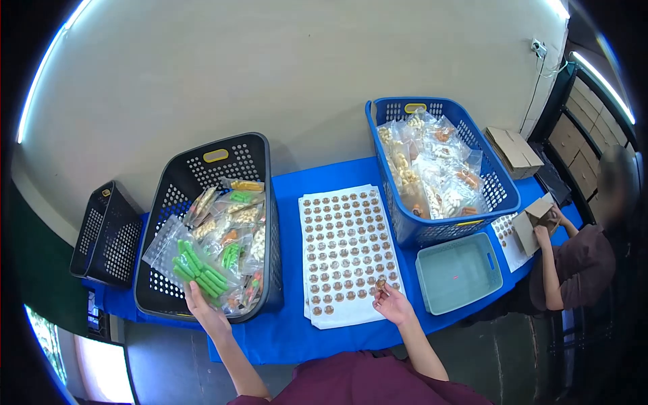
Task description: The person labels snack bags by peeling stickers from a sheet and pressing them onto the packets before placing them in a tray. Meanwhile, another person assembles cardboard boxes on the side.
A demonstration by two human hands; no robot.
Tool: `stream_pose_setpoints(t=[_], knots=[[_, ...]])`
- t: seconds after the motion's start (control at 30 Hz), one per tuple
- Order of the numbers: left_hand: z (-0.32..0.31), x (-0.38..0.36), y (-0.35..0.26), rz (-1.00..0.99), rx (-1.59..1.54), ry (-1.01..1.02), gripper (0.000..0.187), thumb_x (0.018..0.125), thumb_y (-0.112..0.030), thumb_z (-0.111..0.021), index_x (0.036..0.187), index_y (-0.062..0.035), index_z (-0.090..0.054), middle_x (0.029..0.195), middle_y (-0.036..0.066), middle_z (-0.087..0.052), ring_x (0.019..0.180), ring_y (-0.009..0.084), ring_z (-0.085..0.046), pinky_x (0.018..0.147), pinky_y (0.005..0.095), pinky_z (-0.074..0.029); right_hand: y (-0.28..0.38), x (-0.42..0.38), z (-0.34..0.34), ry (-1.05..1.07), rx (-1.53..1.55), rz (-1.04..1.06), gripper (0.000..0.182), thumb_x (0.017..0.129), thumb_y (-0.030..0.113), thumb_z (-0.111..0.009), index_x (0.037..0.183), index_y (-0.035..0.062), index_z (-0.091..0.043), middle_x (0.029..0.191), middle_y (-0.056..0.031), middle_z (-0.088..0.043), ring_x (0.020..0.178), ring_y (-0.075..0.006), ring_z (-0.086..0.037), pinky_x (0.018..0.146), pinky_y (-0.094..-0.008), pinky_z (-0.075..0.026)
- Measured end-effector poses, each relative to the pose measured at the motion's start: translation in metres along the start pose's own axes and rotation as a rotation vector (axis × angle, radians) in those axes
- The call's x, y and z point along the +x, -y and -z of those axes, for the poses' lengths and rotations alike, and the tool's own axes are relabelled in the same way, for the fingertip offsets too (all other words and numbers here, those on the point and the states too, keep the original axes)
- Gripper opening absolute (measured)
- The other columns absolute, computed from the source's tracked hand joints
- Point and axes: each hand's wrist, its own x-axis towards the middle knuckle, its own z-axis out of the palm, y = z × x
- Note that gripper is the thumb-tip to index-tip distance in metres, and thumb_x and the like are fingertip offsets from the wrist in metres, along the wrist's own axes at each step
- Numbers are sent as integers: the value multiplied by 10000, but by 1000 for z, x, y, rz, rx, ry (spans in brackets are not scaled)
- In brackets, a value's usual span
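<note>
My left hand point(202, 307) grips the lower edge of a clear plastic bag of green stick-shaped pieces point(199, 266). The bag is tilted over the front left of a black perforated basket point(273, 270), which holds several other clear bags of snacks point(233, 216). Between the fingertips of my right hand point(395, 307) is a small round brown sticker point(381, 285). That hand is at the lower right edge of a white sticker sheet point(344, 317) with rows of similar round stickers. The lower right rows show bare white spots.
A blue basket point(432, 233) full of bagged snacks stands at the right, with a grey-green tray point(459, 304) before it. A smaller black basket point(104, 236) is at far left. At right, a co-worker point(574, 270) handles a cardboard box point(530, 229); another box point(513, 152) lies behind.
</note>
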Motion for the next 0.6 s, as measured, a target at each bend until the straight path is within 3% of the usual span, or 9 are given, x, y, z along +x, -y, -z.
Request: stream_pose_setpoints(t=[0.13,0.2,0.33,0.53,0.6], knots=[[-47,-37,4,83,29,186,463,859,-122,-504,1274,-2,-336,1187,89,-457,1051,161,-470,879,306,-402,20,-24,-42,120,-104,91,78,844,122,-539,887,66,-572,832,-41,-559,816,-160,-512,761,-316,-413],[-70,-63,15,139,23,475,468,818,-52,-550,1245,-3,-366,1138,81,-494,1019,163,-495,861,293,-417,28,-35,-60,162,-151,123,77,848,111,-528,893,66,-571,855,-45,-565,836,-166,-516,771,-325,-415],[-97,-111,53,292,54,666,444,786,8,-580,1192,20,-401,1107,87,-511,1015,166,-502,882,287,-394,40,-58,-83,352,-183,155,91,858,102,-501,915,56,-555,934,-72,-565,864,-176,-522,795,-335,-423],[-103,-145,76,541,-6,656,489,792,-2,-585,1210,63,-342,1154,119,-478,1056,164,-479,893,284,-390,49,-98,-118,446,-376,297,81,847,99,-521,919,61,-516,969,-79,-526,822,-157,-509,787,-309,-416],[-102,-146,78,525,36,672,501,797,-6,-581,1219,66,-320,1145,124,-481,1055,162,-480,891,283,-393,51,-97,-121,473,-423,314,74,843,80,-523,910,51,-519,950,-78,-528,795,-150,-510,776,-302,-419]])
